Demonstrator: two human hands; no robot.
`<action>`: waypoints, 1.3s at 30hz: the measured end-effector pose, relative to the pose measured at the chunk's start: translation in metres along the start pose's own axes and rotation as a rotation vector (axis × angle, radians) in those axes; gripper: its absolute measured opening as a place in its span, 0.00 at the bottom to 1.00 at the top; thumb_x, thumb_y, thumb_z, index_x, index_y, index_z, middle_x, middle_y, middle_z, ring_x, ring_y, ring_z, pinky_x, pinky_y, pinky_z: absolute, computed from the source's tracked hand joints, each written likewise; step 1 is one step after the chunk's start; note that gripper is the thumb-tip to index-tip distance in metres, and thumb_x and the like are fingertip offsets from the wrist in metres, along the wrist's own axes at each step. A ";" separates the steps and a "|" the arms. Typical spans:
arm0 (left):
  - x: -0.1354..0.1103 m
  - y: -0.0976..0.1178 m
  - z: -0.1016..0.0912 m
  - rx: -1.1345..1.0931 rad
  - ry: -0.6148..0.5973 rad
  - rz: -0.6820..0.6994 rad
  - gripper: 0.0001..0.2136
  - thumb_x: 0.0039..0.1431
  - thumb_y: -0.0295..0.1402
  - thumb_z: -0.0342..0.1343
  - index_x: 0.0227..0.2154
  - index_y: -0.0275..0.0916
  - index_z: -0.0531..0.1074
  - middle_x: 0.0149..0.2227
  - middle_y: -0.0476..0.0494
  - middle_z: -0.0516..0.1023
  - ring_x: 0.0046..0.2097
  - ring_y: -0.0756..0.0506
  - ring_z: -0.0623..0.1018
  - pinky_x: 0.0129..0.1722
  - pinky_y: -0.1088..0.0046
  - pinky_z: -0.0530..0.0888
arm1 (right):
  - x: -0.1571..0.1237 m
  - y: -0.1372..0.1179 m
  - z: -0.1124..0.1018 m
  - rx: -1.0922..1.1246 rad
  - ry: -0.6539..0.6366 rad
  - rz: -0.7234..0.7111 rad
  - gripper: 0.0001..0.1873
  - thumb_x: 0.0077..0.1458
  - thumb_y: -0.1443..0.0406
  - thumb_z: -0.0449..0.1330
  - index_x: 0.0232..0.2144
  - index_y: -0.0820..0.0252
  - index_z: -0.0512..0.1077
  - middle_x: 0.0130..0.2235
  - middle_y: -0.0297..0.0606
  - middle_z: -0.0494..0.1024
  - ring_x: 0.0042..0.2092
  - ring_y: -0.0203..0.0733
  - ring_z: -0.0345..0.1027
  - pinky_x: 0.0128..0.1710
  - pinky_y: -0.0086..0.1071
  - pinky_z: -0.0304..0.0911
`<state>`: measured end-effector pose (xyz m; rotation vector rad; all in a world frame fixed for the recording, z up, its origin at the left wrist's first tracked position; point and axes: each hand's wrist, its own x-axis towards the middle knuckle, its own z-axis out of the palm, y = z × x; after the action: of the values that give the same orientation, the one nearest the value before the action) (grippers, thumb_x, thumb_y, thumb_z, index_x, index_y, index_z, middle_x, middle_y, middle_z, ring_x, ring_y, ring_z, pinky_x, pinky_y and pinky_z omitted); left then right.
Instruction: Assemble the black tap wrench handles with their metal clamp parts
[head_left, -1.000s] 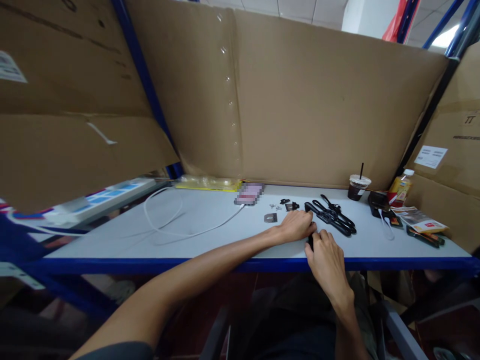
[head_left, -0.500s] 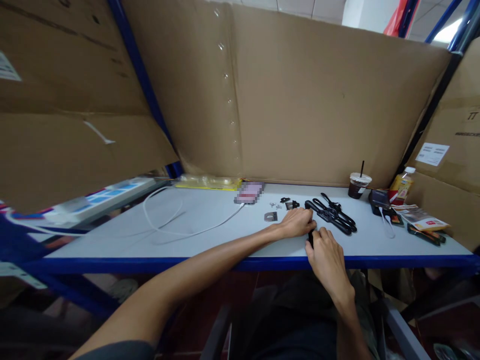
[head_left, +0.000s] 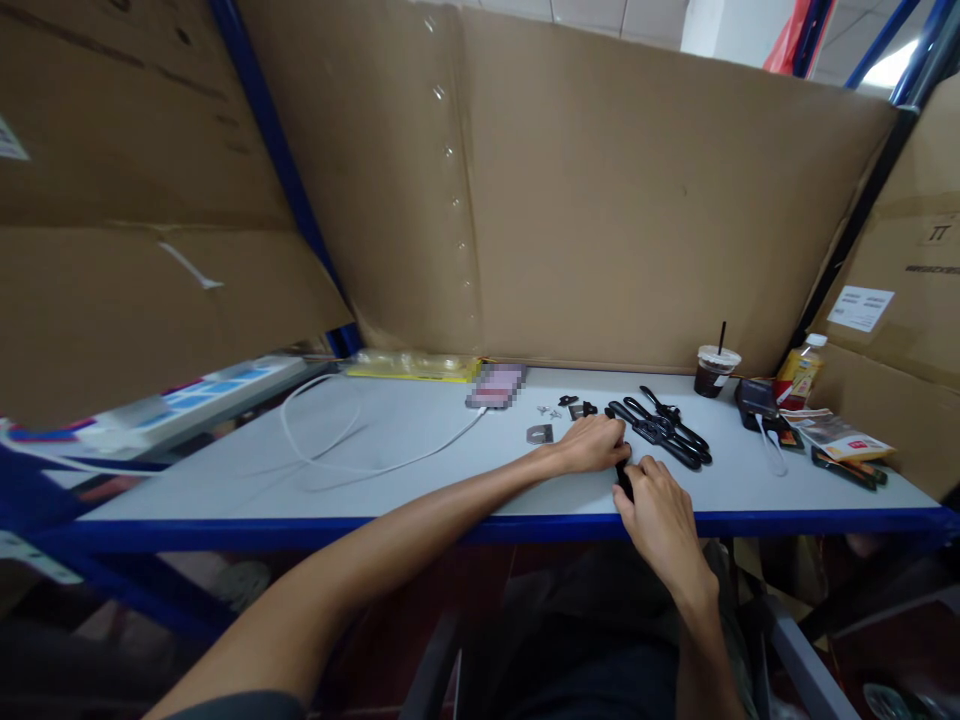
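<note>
Far side: big cardboard panel point(head_left: 600, 220), upright, taped vertical seam left of ctr. Table point(head_left: 420, 495) in front of it, pale top, blue near edge. Cardboard sheet point(head_left: 150, 310) on left, carton point(head_left: 900, 410) w/ white label on right. White power strip point(head_left: 217, 393) w/ blue sockets at left end, below the sheet. Hands are near side, a bit right of ctr: L hand point(head_left: 592, 443) w/ fingers curled in, gripping far end of a slim black piece; R hand point(head_left: 660, 505) wrapped on its near end, thumb on left side. Fingertips partly hidden. Black piece point(head_left: 625, 485) sits btwn the hands over near part of tabletop, mostly covered, shape n/a. White cable point(head_left: 379, 471) loops on left, plugged into phone point(head_left: 496, 386) (screen blurred), far-ctr. Clear plastic pack point(head_left: 412, 367) w/ yellow edge just left of phone. Pile of black handled parts point(head_left: 664, 437) just far-right of hands. Right side: juice bottle point(head_left: 801, 372) + lidded cup point(head_left: 716, 375) w/ straw, both upright; flat packet point(head_left: 847, 438) nearer, black device point(head_left: 756, 400) w/ short white cord btwn. Smallest: grey metal plate point(head_left: 540, 434) left of L hand, then tiny silver bits point(head_left: 555, 413) beyond it.
</note>
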<state>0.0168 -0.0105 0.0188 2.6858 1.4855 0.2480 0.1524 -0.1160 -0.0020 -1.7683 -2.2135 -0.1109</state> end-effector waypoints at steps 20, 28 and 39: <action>-0.007 -0.023 -0.003 0.062 0.008 0.259 0.14 0.72 0.38 0.44 0.44 0.38 0.73 0.30 0.41 0.78 0.30 0.44 0.75 0.30 0.69 0.62 | -0.004 0.030 -0.007 0.094 -0.007 0.189 0.05 0.66 0.61 0.59 0.42 0.56 0.71 0.44 0.36 0.79 0.47 0.43 0.74 0.40 0.33 0.58; -0.010 -0.030 -0.012 0.037 -0.018 0.388 0.20 0.69 0.50 0.49 0.46 0.39 0.76 0.34 0.41 0.80 0.31 0.46 0.77 0.31 0.70 0.64 | -0.003 0.029 -0.006 0.107 -0.007 0.217 0.07 0.66 0.60 0.59 0.42 0.57 0.71 0.42 0.37 0.80 0.47 0.45 0.75 0.42 0.33 0.58; -0.011 -0.031 -0.005 0.042 0.000 0.382 0.23 0.69 0.54 0.48 0.46 0.38 0.73 0.37 0.39 0.81 0.33 0.44 0.78 0.31 0.70 0.64 | 0.000 0.021 -0.013 0.056 -0.067 0.280 0.12 0.66 0.57 0.58 0.46 0.58 0.72 0.44 0.42 0.82 0.48 0.47 0.76 0.41 0.33 0.59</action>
<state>-0.0159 -0.0034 0.0187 2.9830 0.9748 0.2361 0.1753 -0.1139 0.0072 -2.0555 -1.9655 0.0733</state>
